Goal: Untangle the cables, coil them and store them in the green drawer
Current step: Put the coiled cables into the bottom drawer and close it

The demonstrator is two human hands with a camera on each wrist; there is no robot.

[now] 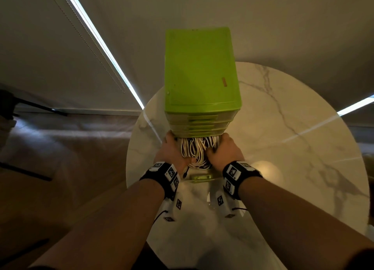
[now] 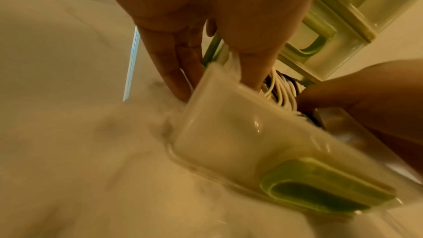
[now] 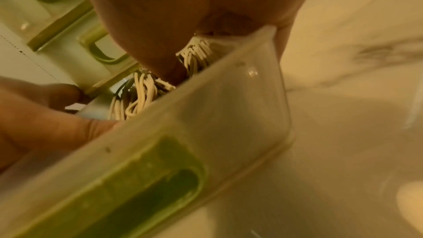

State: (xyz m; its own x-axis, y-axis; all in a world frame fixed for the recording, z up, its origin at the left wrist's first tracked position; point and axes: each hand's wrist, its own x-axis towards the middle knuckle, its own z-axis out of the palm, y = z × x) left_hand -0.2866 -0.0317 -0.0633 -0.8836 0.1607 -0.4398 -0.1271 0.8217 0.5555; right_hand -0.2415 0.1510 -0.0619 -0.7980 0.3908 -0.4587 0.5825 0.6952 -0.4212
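A lime-green drawer unit (image 1: pixel 200 71) stands on a round marble table (image 1: pixel 293 152). Its bottom drawer (image 1: pixel 200 176) is pulled out toward me; it is clear plastic with a green handle (image 2: pixel 320 187). White and dark coiled cables (image 1: pixel 194 150) lie bunched inside it (image 2: pixel 283 91) (image 3: pixel 139 95). My left hand (image 1: pixel 171 148) straddles the drawer's left wall, fingers (image 2: pixel 174 71) outside and thumb inside on the cables. My right hand (image 1: pixel 223 151) straddles the right wall the same way, with its thumb (image 3: pixel 164 64) pressing on the cables.
The drawers above (image 2: pixel 320 42) are closed, their fronts just over the cables. The table's curved front edge (image 1: pixel 141 229) is close to my forearms. Floor lies to the left, and a pale wall stands behind the unit.
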